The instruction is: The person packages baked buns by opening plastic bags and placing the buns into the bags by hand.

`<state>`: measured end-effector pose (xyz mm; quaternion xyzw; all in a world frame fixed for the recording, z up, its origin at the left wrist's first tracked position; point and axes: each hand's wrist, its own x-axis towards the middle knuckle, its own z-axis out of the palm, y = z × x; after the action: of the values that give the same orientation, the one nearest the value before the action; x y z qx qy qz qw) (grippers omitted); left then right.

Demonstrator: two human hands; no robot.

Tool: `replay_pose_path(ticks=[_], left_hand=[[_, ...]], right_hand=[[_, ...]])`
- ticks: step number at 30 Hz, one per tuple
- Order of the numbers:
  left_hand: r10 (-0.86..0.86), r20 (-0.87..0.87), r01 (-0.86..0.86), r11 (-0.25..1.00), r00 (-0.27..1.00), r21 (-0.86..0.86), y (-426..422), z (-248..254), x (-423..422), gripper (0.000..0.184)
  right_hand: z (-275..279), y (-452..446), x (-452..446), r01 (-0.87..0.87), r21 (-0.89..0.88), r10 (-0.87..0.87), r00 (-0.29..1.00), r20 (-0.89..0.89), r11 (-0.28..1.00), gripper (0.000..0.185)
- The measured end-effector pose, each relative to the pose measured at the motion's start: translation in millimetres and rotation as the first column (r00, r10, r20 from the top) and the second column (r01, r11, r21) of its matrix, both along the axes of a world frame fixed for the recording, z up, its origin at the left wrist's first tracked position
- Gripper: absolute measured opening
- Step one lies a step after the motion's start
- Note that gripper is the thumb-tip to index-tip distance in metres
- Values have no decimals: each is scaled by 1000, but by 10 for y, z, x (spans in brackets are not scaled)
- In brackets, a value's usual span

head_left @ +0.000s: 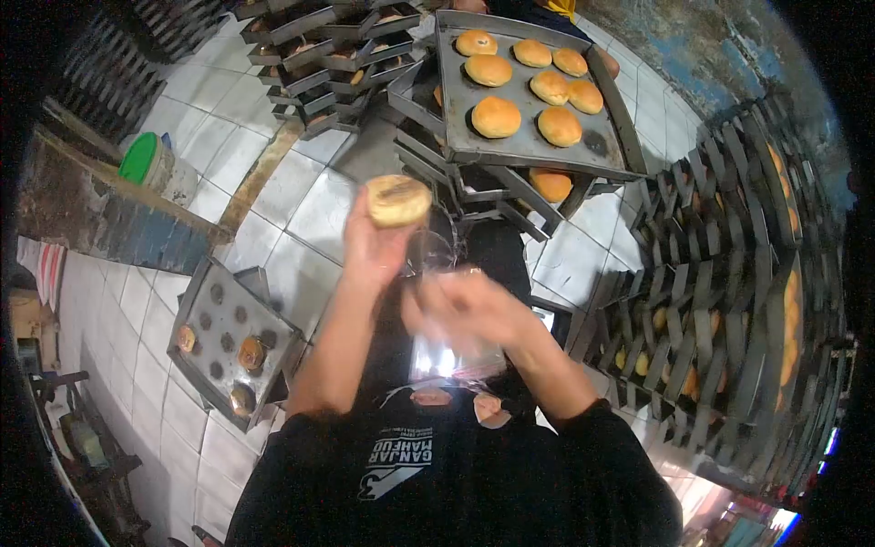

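My left hand (375, 244) is closed around a round bun (398, 201), its browned flat face turned toward me. To its right, my right hand (467, 308) is smeared by motion, with fingers curled at a clear plastic bag (436, 248) that rises between the two hands. Shiny clear plastic, seemingly a stack of bags (456, 360), lies on my lap below the right hand. In front of me, a metal tray (547, 157) holds several golden buns (497, 117) and rests on a pile of other trays.
More stacked trays (314, 68) stand ahead on the left, and tall stacks with buns (729, 301) rise on the right. On the left floor sits a tray (205, 301) with a few buns. A bucket with a green lid (141, 159) stands beyond a low wall (118, 205).
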<state>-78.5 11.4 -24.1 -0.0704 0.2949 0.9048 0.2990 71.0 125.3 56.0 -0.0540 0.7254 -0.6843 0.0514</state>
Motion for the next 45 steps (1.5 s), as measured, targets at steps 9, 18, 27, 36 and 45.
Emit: replay_pose_path(ticks=[9,18,27,36,45], left_hand=[[-118,-78,95,962,990,-256,-420,384,619,47],[-236,-709,-319,768,664,-555,-156,-23,259,29],[-146,-791,-615,551,594,-563,-260,149,175,25],[-208,-340,44,901,917,-432,-464,-427,396,19],[-654,-727,-390,625,211,-676,-185,32,830,46]], right_hand=[[-101,-23,105,543,452,-145,738,-659,708,30],[-447,375,-302,624,415,-408,764,-499,662,26],[-104,578,-418,524,134,-538,836,111,841,34],[-959,227,282,610,-319,-368,735,569,725,23],[126,1682,547,782,610,-400,522,-754,-130,40]])
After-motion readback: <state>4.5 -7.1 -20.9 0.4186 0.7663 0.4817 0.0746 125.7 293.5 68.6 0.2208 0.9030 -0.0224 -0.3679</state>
